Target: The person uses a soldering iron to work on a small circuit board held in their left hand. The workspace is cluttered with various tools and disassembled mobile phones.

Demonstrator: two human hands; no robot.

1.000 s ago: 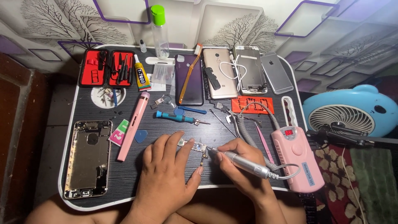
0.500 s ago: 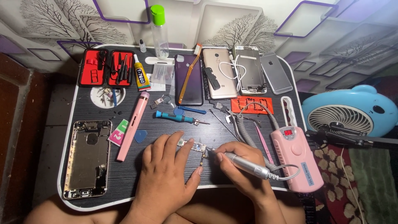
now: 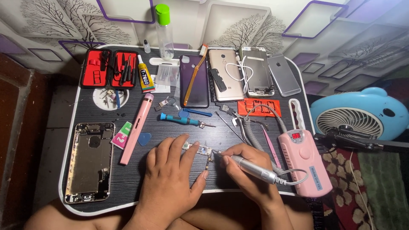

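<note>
My left hand (image 3: pixel 170 176) lies flat on the black table (image 3: pixel 221 132), its fingertips pressing down a small phone circuit board (image 3: pixel 200 151). My right hand (image 3: pixel 245 172) grips a grey rotary tool handpiece (image 3: pixel 253 168) like a pen, its tip touching the board's right edge. A grey cable runs from the handpiece to a pink control box (image 3: pixel 303 162) at the right.
An opened phone chassis (image 3: pixel 89 162) lies at the left, beside a pink tool (image 3: pixel 136 127) and a blue screwdriver (image 3: pixel 181 120). Several phones (image 3: pixel 230 74), a red tool case (image 3: pixel 108 68), a glue tube (image 3: pixel 145 76) and a clear bottle (image 3: pixel 164 32) line the back. A blue fan (image 3: pixel 360 115) stands off the right edge.
</note>
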